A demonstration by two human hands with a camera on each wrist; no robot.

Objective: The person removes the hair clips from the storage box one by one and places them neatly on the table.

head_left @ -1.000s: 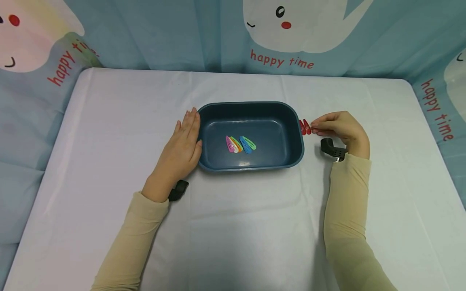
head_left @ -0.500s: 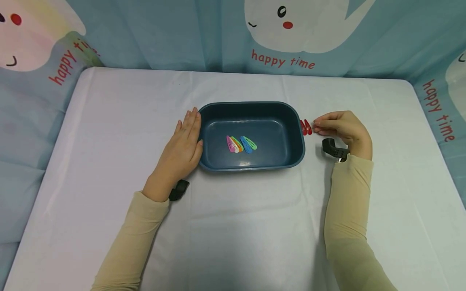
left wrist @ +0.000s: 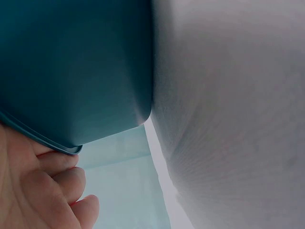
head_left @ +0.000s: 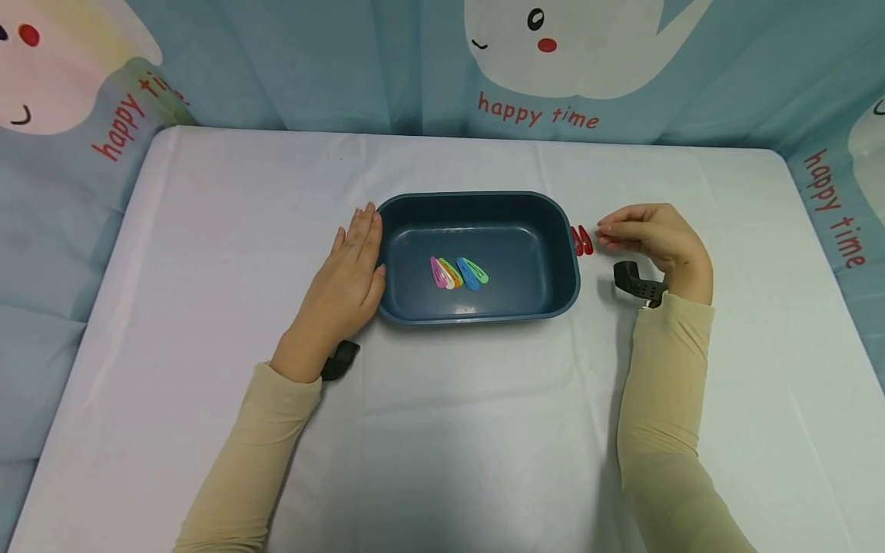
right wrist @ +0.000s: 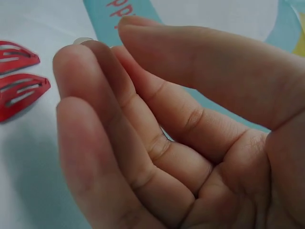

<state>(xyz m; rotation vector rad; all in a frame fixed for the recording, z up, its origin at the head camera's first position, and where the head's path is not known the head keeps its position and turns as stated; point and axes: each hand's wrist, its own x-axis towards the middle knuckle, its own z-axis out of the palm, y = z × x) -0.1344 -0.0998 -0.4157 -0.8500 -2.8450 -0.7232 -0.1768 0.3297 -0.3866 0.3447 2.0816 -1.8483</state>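
A dark blue rectangular basin (head_left: 484, 302) stands on the white table. Inside it several snap hair clips (head_left: 449, 273) in pink, white, orange, green and blue lie side by side. My left hand (head_left: 342, 284) rests with straight fingers along the basin's left end; the left wrist view shows its fingers (left wrist: 52, 191) at the rim. Two red snap hair clips (head_left: 586, 240) lie on the cloth against the basin's right end, one partly hidden by the rim. Just right of them my right hand (head_left: 660, 240) hovers, fingers loosely bent and palm bare in the right wrist view.
White cloth (head_left: 470, 430) covers the table. A light blue curtain (head_left: 311, 69) with cartoon prints hangs along the back and sides. Black camera straps (head_left: 638, 283) sit on both wrists.
My right hand has drawn back slightly to the right from the red hair clips, its fingers lifting away and loosening. The left hand and basin have stayed put.
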